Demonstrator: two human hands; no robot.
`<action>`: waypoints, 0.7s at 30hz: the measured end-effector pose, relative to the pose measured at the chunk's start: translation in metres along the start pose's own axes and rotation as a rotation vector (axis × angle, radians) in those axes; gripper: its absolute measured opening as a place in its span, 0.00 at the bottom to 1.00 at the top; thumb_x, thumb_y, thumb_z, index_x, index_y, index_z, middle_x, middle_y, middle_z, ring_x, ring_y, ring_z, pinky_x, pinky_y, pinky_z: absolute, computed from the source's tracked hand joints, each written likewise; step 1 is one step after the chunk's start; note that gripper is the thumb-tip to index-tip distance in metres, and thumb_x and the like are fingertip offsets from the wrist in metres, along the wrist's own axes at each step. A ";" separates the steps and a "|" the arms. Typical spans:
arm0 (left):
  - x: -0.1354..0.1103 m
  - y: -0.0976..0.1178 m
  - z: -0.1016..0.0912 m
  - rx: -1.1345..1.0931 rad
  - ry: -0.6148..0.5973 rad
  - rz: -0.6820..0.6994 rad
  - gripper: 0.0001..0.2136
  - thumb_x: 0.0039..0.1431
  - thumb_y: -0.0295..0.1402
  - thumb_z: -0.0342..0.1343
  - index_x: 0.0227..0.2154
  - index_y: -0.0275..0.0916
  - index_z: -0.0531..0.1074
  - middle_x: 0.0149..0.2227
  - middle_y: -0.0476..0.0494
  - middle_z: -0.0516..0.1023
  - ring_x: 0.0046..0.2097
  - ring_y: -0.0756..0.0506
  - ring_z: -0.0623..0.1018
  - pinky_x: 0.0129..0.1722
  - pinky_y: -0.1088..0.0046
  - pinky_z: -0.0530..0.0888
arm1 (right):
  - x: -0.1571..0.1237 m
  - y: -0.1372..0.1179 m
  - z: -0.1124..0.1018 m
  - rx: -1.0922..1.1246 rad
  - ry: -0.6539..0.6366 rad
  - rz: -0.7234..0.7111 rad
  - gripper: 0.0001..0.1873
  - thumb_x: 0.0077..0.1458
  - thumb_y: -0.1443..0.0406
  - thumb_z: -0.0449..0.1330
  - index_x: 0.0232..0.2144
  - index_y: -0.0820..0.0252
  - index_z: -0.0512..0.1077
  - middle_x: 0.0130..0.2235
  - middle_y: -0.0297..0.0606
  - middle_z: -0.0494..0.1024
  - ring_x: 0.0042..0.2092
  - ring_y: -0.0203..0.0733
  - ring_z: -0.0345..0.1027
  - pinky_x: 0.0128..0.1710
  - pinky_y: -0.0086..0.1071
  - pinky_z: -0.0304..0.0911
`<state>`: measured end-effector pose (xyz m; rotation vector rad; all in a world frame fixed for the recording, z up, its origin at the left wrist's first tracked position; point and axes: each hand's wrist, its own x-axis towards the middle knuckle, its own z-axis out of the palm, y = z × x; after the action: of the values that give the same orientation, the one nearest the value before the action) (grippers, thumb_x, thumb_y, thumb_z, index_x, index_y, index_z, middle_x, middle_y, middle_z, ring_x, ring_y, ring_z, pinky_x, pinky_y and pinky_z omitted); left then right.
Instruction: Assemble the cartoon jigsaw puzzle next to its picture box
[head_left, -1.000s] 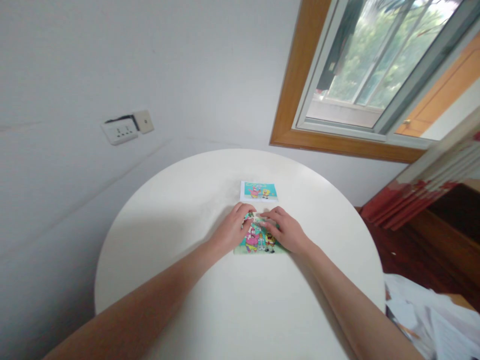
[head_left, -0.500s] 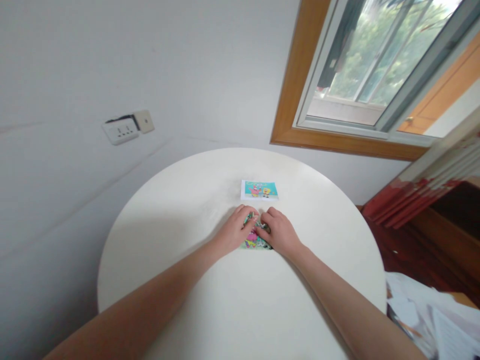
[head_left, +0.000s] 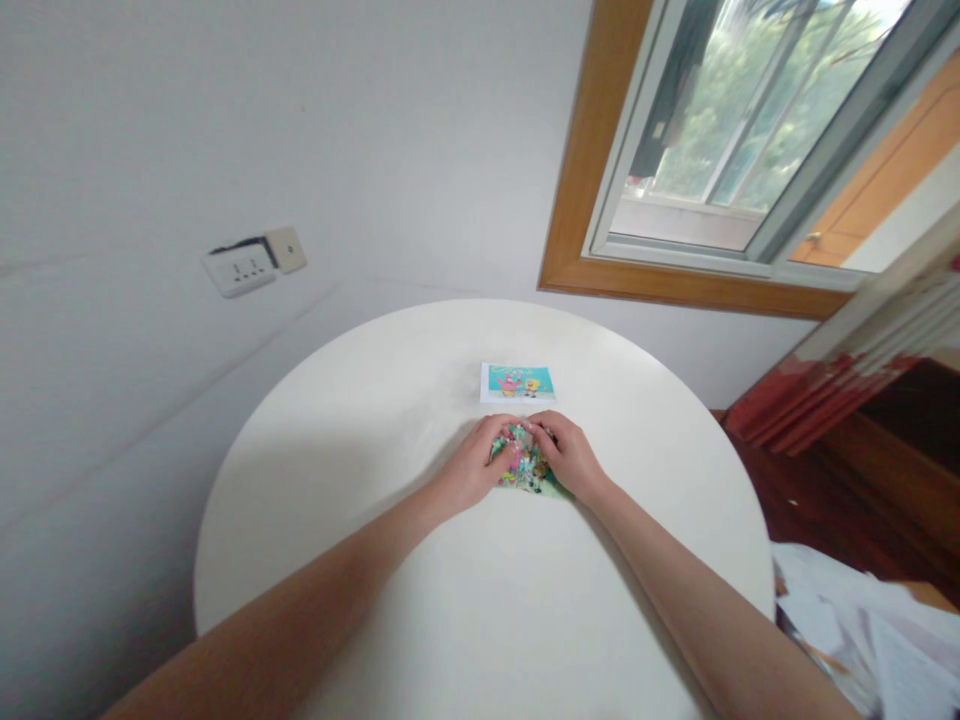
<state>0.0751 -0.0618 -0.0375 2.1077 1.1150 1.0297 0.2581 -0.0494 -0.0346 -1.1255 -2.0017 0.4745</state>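
A heap of colourful jigsaw puzzle pieces (head_left: 523, 466) lies in the middle of the round white table (head_left: 390, 420). My left hand (head_left: 469, 470) and my right hand (head_left: 574, 460) cup the heap from either side, fingers curled over it and fingertips nearly meeting at its far edge. A strip of green pieces shows under my right wrist. Just beyond the hands lies a small picture card (head_left: 517, 382) with cartoon figures on a turquoise ground and a white border, flat and untouched.
A white wall with a socket plate (head_left: 240, 268) stands behind the table. A wood-framed window (head_left: 592, 200) is at the upper right. Red-edged boards (head_left: 847, 370) lean at the right, and papers (head_left: 862, 640) lie at the lower right.
The puzzle lay flat as a joined picture under my fingers. My hands have drawn together and it is now broken into a bunched heap between them.
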 end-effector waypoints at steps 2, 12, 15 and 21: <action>-0.003 0.001 -0.001 0.079 -0.041 0.035 0.16 0.59 0.32 0.52 0.50 0.39 0.62 0.50 0.40 0.70 0.52 0.42 0.69 0.54 0.63 0.66 | -0.001 -0.002 -0.004 -0.003 -0.017 -0.019 0.12 0.62 0.64 0.50 0.36 0.59 0.73 0.35 0.38 0.75 0.40 0.39 0.67 0.43 0.33 0.62; -0.009 0.006 -0.016 0.514 -0.219 0.182 0.25 0.50 0.52 0.59 0.46 0.41 0.67 0.45 0.42 0.68 0.49 0.38 0.66 0.49 0.60 0.63 | -0.023 -0.019 -0.042 -0.345 -0.421 -0.075 0.31 0.50 0.53 0.63 0.56 0.49 0.66 0.57 0.45 0.66 0.57 0.52 0.57 0.55 0.47 0.55; -0.007 0.006 -0.016 0.532 -0.249 0.180 0.22 0.50 0.52 0.60 0.41 0.41 0.68 0.41 0.43 0.68 0.45 0.40 0.67 0.45 0.63 0.64 | -0.027 -0.019 -0.049 -0.412 -0.432 -0.020 0.34 0.47 0.52 0.64 0.56 0.51 0.66 0.56 0.46 0.67 0.56 0.53 0.57 0.54 0.48 0.56; -0.005 0.005 -0.013 0.508 -0.296 0.217 0.13 0.56 0.45 0.57 0.35 0.40 0.68 0.37 0.45 0.69 0.41 0.43 0.69 0.39 0.67 0.65 | -0.027 -0.025 -0.052 -0.344 -0.449 -0.005 0.23 0.46 0.61 0.66 0.47 0.54 0.73 0.45 0.44 0.69 0.47 0.48 0.61 0.48 0.41 0.60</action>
<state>0.0644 -0.0674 -0.0283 2.7232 1.0952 0.5233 0.2929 -0.0887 0.0020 -1.3053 -2.5491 0.4160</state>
